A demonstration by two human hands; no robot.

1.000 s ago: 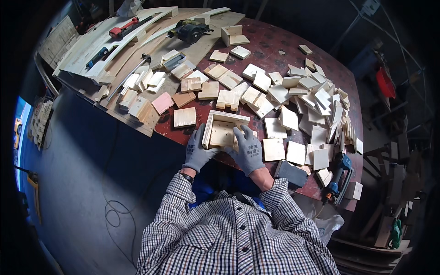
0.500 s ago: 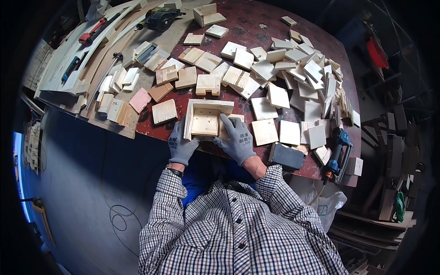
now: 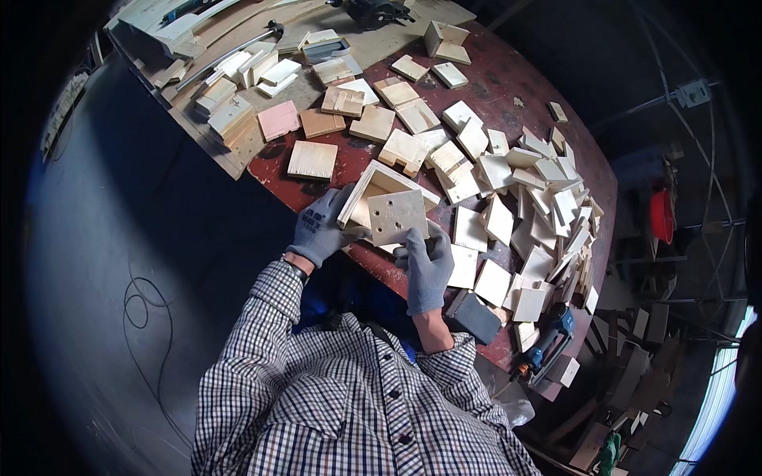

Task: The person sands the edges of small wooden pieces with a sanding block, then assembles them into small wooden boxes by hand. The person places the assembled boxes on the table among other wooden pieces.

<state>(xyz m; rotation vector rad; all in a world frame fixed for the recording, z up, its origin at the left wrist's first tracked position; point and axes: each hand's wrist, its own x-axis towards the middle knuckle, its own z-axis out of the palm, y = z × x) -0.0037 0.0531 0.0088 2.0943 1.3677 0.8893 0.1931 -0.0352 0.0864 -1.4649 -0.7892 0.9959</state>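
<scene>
My left hand [image 3: 319, 227], in a grey work glove, grips the left board of an L-shaped wooden corner frame [image 3: 363, 190] at the table's near edge. Its fingertips reach the lower left corner of a square wooden block [image 3: 397, 216] with several round holes. This block lies tilted across the frame's open side and covers part of the inside. Gloved in grey too, my right hand [image 3: 429, 268] pinches the block's lower right corner between thumb and fingers. Another pale wood piece shows partly beneath the block.
Loose wooden squares [image 3: 496, 170] lie scattered and heaped on the dark red table [image 3: 496, 71]. A blue nail gun [image 3: 552, 341] and a dark grey block [image 3: 474, 316] are at the near right. On the left stand a hammer [image 3: 274, 32], upright wood pieces [image 3: 258, 63] and a black power tool [image 3: 373, 12].
The holed block, earlier lying inside the corner frame, is now raised and tilted in my right hand. The frame has turned clockwise. The whole view has swung round.
</scene>
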